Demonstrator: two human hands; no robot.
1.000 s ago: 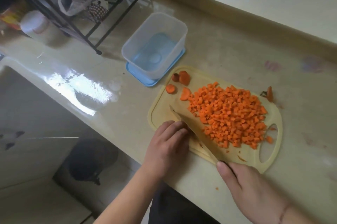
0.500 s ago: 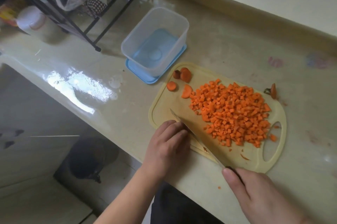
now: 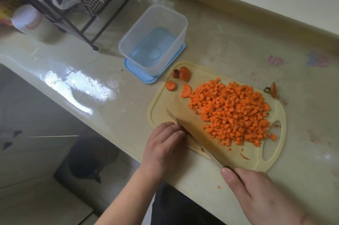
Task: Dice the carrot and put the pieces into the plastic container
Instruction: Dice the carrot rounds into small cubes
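Note:
A heap of diced carrot (image 3: 233, 113) covers the right half of the pale yellow cutting board (image 3: 165, 103). Three carrot rounds (image 3: 184, 74) and a half slice lie at the board's far left corner. The clear plastic container (image 3: 156, 23) stands on its blue lid (image 3: 132, 68) just beyond the board, with no carrot in it. My right hand (image 3: 256, 193) grips the handle of a knife (image 3: 192, 136), whose blade lies slanted across the board's near side. My left hand (image 3: 165, 144) rests at the board's near edge, fingers curled against the blade; whatever lies under them is hidden.
A carrot top with its stem (image 3: 272, 89) lies on the counter beyond the board. A black wire rack (image 3: 73, 21) with bags and a white jar (image 3: 27, 19) stand at the far left. The counter edge (image 3: 110, 133) drops to the floor, where a dark bin (image 3: 88, 158) stands.
The knife has slid back toward my right hand, along my left hand's knuckles. My left hand has stayed in place. The view has shifted slightly.

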